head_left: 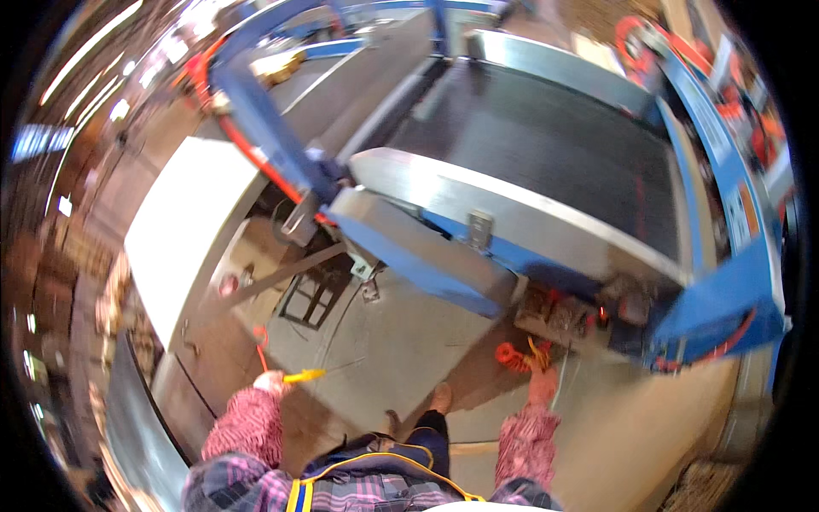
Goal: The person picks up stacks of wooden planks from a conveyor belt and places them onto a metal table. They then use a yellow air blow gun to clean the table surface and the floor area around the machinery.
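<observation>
My left hand (271, 382) is closed on a slim yellow tool (304, 375) that points to the right; its exact kind is blurred. A thin orange cord or hose (260, 340) rises just above this hand. Over on the right, my right hand (541, 377) reaches forward with its fingers round a small yellow piece (538, 349), also too blurred to name. Right beside it hangs a coiled orange hose (512, 357); I cannot tell whether the two are joined. Both forearms wear pinkish-red sleeves.
A blue-framed conveyor with a black belt (546, 128) and metal side rails (512, 200) spans the space ahead. A white panel (188, 213) stands on the left. Under the machine, a dark frame (311, 300) lies on the floor (401, 324). A curved grey surface (145, 418) rises at lower left.
</observation>
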`<state>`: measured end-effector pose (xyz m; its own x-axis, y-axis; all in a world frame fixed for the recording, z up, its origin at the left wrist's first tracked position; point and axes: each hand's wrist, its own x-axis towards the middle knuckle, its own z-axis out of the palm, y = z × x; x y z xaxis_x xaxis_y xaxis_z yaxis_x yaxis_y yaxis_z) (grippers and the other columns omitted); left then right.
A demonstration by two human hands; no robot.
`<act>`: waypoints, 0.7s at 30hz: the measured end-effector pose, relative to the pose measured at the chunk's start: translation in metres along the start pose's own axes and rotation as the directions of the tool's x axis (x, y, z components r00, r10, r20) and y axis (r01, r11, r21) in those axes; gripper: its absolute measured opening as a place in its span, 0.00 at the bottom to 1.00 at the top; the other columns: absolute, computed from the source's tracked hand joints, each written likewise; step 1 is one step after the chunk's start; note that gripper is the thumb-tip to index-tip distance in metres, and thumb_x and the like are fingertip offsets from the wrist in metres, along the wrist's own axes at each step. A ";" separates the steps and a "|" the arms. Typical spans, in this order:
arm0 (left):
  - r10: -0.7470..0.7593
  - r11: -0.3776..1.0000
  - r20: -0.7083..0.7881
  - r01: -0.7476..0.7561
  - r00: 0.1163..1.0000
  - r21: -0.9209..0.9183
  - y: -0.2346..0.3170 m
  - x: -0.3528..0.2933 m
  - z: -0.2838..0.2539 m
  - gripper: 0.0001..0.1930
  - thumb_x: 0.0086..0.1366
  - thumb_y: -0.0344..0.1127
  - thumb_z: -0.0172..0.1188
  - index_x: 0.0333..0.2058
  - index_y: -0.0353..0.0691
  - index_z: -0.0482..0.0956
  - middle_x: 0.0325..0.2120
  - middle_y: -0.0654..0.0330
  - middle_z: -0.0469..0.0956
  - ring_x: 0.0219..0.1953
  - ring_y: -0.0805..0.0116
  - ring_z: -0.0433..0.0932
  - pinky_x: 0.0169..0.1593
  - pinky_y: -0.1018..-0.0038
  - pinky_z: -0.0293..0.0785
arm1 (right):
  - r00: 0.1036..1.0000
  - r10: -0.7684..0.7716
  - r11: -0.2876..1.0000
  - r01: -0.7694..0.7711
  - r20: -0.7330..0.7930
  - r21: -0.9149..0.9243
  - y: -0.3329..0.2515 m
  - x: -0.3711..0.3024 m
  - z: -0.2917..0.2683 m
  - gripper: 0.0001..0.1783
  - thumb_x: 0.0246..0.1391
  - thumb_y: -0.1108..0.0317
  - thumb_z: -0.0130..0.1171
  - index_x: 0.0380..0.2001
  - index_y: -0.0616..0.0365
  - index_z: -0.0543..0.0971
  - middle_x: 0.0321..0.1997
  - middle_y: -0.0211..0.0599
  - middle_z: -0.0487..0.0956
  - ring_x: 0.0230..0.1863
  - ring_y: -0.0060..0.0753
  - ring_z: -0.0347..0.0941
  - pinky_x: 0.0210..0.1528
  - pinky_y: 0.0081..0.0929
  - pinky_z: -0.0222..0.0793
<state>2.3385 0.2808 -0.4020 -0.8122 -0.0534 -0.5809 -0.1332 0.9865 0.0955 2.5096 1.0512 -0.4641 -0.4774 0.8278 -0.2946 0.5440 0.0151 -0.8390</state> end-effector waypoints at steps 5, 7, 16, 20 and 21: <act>0.070 0.951 0.229 -0.135 0.971 0.279 0.234 0.002 -0.019 0.13 0.63 0.43 0.54 0.42 0.44 0.75 0.23 0.61 0.74 0.27 0.61 0.75 0.38 0.66 0.74 | 0.906 0.122 0.978 -0.179 -0.406 -0.107 -0.031 -0.012 -0.115 0.33 0.50 0.49 0.64 0.49 0.66 0.74 0.47 0.48 0.79 0.46 0.42 0.75 0.50 0.37 0.69; 0.022 0.983 0.223 -0.062 0.975 0.175 0.169 0.032 0.027 0.15 0.61 0.46 0.57 0.40 0.43 0.77 0.24 0.59 0.76 0.29 0.61 0.77 0.36 0.66 0.74 | 0.899 0.045 0.982 0.041 -0.436 0.187 -0.040 -0.028 -0.128 0.32 0.53 0.52 0.63 0.51 0.68 0.73 0.50 0.46 0.78 0.49 0.40 0.74 0.53 0.35 0.68; 0.153 0.960 0.110 -0.174 0.982 0.218 0.182 0.002 -0.012 0.21 0.57 0.51 0.61 0.41 0.40 0.79 0.27 0.54 0.79 0.31 0.59 0.78 0.37 0.65 0.73 | 0.940 0.037 0.376 0.300 -0.338 0.877 -0.037 -0.082 -0.194 0.25 0.53 0.69 0.59 0.56 0.60 0.71 0.41 0.31 0.76 0.37 0.23 0.70 0.38 0.22 0.70; 0.054 0.998 0.196 -0.057 0.979 0.011 0.180 0.011 -0.014 0.22 0.58 0.51 0.62 0.45 0.41 0.77 0.27 0.58 0.79 0.28 0.63 0.75 0.34 0.67 0.72 | 0.919 0.138 0.266 0.326 -0.370 0.907 -0.045 -0.080 -0.174 0.21 0.53 0.67 0.60 0.51 0.60 0.72 0.40 0.33 0.76 0.39 0.34 0.74 0.44 0.33 0.74; 0.064 0.997 0.214 -0.053 0.975 -0.056 0.183 0.011 -0.018 0.22 0.58 0.51 0.62 0.45 0.41 0.77 0.26 0.58 0.78 0.27 0.63 0.75 0.34 0.67 0.72 | 0.945 0.113 0.176 0.286 -0.308 0.942 -0.031 -0.075 -0.165 0.20 0.53 0.66 0.59 0.49 0.59 0.72 0.41 0.34 0.76 0.39 0.37 0.75 0.44 0.36 0.75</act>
<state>2.2951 0.4579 -0.3763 -0.6785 0.0438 -0.7333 -0.1215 0.9778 0.1708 2.6423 1.0809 -0.3406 -0.1770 0.9563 -0.2327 -0.6907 -0.2891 -0.6629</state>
